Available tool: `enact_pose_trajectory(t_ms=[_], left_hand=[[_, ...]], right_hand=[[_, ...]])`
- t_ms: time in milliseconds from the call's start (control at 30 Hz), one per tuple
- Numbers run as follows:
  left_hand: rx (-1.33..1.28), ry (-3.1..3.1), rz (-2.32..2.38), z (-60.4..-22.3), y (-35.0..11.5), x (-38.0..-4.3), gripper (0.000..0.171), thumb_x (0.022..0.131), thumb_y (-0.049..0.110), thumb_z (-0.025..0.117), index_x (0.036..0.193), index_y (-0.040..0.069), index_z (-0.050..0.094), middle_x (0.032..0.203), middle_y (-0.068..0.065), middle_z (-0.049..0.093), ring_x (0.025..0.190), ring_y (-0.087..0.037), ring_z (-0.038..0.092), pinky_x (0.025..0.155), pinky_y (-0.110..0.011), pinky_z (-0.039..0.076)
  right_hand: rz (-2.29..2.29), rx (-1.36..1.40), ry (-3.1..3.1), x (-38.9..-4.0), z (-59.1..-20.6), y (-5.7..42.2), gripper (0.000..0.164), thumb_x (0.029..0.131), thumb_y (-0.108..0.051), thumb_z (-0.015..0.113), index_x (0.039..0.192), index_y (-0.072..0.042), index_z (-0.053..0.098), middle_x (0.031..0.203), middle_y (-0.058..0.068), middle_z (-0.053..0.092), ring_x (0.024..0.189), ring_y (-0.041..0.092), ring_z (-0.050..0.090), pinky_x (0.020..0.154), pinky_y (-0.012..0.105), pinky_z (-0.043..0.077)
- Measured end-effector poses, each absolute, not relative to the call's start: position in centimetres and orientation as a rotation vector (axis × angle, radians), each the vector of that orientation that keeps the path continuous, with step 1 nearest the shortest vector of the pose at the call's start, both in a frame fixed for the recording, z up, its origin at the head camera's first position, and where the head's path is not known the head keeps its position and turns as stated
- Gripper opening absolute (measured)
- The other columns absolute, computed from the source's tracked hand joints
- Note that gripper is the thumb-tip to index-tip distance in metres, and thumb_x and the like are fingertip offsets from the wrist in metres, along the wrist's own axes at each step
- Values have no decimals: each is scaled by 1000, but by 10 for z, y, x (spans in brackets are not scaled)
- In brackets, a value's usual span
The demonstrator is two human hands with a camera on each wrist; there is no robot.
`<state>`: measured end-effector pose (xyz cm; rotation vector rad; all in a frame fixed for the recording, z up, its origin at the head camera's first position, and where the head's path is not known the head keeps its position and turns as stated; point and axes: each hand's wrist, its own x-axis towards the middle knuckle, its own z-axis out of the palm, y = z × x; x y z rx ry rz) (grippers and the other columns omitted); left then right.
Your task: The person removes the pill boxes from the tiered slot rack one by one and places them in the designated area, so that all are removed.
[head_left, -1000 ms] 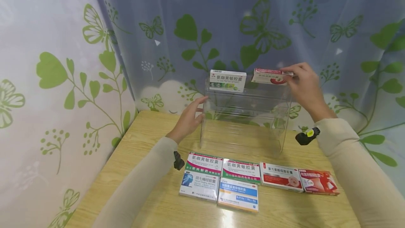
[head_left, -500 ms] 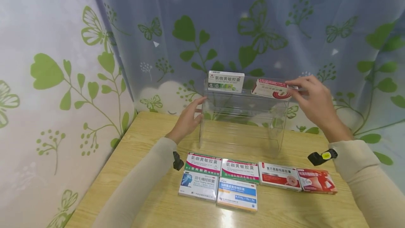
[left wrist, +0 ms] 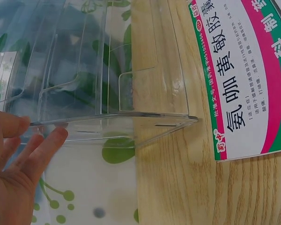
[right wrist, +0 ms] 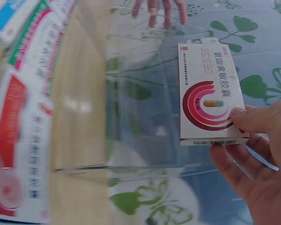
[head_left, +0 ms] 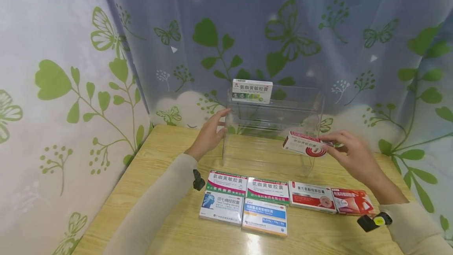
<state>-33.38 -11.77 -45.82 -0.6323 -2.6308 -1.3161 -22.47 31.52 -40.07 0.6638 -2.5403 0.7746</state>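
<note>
My right hand (head_left: 354,154) pinches a white capsule box (head_left: 306,144) with a dark red edge and ringed emblem by its right end. In the head view the box overlaps the lower right part of a clear tiered display rack (head_left: 269,127). The right wrist view shows the thumb on the printed face of the capsule box (right wrist: 210,91) and fingers beneath. My left hand (head_left: 210,133) touches the rack's left side panel, its fingers fairly straight. In the left wrist view, fingertips of the left hand (left wrist: 25,159) lie along the panel's edge.
A white-and-green medicine box (head_left: 251,91) stands on the rack's top tier at left. On the wooden table (head_left: 170,145), several boxes lie before the rack, including a blue-and-white box (head_left: 265,217) and a red box (head_left: 354,202). A patterned curtain (head_left: 240,19) hangs behind.
My right hand has brought the dark red-edged capsule box down from the rack's top tier to in front of its lower part. The left hand has stayed at the side panel.
</note>
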Motion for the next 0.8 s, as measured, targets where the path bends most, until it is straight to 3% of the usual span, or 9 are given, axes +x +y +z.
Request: enact_pose_trajectory(t_ms=[300, 567, 800], left_hand=[[-634, -2630, -1320, -458, -119, -334, 71, 108, 0, 62, 171, 21, 35, 177, -1, 36, 141, -35, 63, 99, -46, 67], [-625, -2648, -1301, -456, -118, -333, 72, 109, 2, 62, 171, 24, 34, 177, -1, 36, 141, -34, 62, 103, -46, 66], [-633, -2640, -1310, -456, -118, -335, 73, 108, -1, 62, 171, 22, 34, 177, -1, 36, 140, -35, 63, 100, -45, 67]], right_hand=[[972, 614, -2757, -192, -441, 327, 24, 103, -11, 76, 127, -15, 78, 123, 6, 74, 104, -12, 60, 75, 19, 66], [1127, 739, -2927, -175, -471, 337, 20, 106, -15, 72, 125, -18, 78, 116, -1, 74, 102, -7, 65, 77, 23, 65], [1305, 853, -2987, -163, -490, 347, 19, 107, -14, 70, 125, -14, 78, 116, 2, 74, 99, -3, 66, 70, 27, 65]])
